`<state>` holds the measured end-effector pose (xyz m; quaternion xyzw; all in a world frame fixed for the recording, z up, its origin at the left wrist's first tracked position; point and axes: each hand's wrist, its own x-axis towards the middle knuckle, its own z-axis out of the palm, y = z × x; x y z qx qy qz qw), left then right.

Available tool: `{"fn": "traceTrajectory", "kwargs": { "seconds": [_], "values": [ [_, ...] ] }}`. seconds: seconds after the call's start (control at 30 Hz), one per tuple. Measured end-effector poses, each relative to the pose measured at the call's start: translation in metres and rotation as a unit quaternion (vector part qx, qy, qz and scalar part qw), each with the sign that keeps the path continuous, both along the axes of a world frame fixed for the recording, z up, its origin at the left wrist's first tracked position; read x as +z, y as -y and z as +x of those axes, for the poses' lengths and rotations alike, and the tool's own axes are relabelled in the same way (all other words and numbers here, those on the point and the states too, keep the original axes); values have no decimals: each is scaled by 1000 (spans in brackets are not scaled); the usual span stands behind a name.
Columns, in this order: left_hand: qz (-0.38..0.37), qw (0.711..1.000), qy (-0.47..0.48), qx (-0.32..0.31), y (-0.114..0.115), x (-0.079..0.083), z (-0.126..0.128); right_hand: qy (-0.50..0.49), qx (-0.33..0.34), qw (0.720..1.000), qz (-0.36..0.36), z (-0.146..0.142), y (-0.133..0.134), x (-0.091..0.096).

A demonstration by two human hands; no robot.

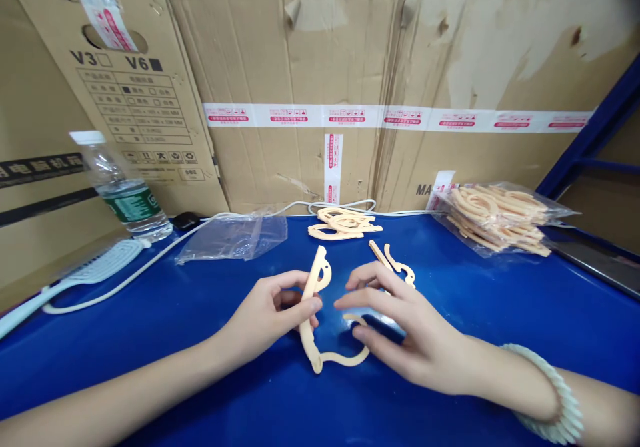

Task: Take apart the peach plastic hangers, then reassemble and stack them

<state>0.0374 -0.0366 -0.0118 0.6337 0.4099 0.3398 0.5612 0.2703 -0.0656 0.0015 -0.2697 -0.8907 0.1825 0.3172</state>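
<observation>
My left hand point(285, 307) is closed around the straight bar of a cream plastic folding hanger point(311, 347), held tilted over the blue table. A curved arm of this hanger swings out from its lower end toward my right hand point(405, 327). The fingers of my right hand are apart and curled near that arm's tip; I see nothing gripped in them. Just beyond the right hand lie loose hanger parts point(400, 267), a straight piece and a hook-shaped one, partly hidden by the fingers. Farther back is a small pile of cream folding hangers point(345, 223).
A clear bag of hangers point(500, 217) sits at the back right, beside a dark flat device point(600, 264). An empty plastic bag point(235, 237), a water bottle point(133, 200), a light-blue hairbrush point(100, 264) and a white cable point(150, 264) lie left. Cardboard point(300, 54) walls the back.
</observation>
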Motion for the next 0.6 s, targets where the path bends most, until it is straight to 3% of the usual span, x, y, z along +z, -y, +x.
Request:
{"fn": "traceTrajectory", "kwargs": {
  "seconds": [0.1,0.33,0.47,0.6],
  "values": [
    [13,1000,-12,-4,1,0,0,-65,-21,992,-105,-2,0,-1],
    [21,999,-24,-26,2,-1,2,-155,61,940,-299,-4,-4,-7],
    [28,998,-42,-38,4,-1,3,-181,75,907,-373,-3,-8,-7],
    [53,996,-64,-30,6,-1,2,-187,35,893,-407,-3,-11,-5]
  ]
}}
